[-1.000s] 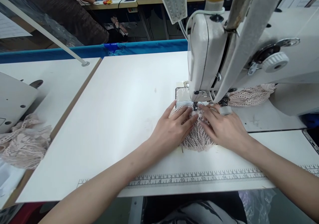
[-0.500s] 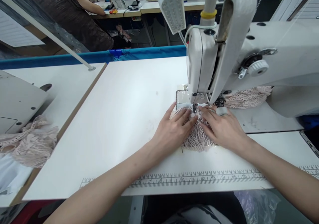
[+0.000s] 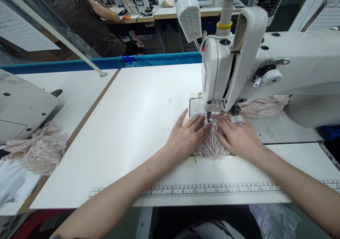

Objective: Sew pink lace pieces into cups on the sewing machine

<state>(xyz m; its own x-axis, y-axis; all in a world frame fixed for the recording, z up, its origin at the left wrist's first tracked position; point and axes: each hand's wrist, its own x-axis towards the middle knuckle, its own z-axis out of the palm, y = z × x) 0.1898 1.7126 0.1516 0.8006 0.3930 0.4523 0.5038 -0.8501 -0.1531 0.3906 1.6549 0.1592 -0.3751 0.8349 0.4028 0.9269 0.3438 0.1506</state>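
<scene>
Pale pink fringed lace (image 3: 212, 145) lies under the presser foot (image 3: 209, 117) of a white sewing machine (image 3: 220, 65). My left hand (image 3: 186, 134) rests on the left part of the lace, fingers spread and flat, with the fingertips close to the foot. On the right side my right hand (image 3: 237, 134) lies on the same lace, fingers stretched out and partly behind the machine's small white knob. The needle tip is too small to make out. More gathered lace (image 3: 265, 106) lies behind my right hand, beneath the machine arm.
A printed ruler (image 3: 196, 190) runs along the front of the white table (image 3: 132, 125). At left, a second machine (image 3: 23, 107) stands near a heap of pink lace (image 3: 45, 150) and white cloth (image 3: 16, 182). Another person (image 3: 85, 22) sits beyond the blue edge (image 3: 164, 58).
My view has shifted slightly, showing more of the background. Both hands keep nearly the same places on the lace beside the presser foot.
</scene>
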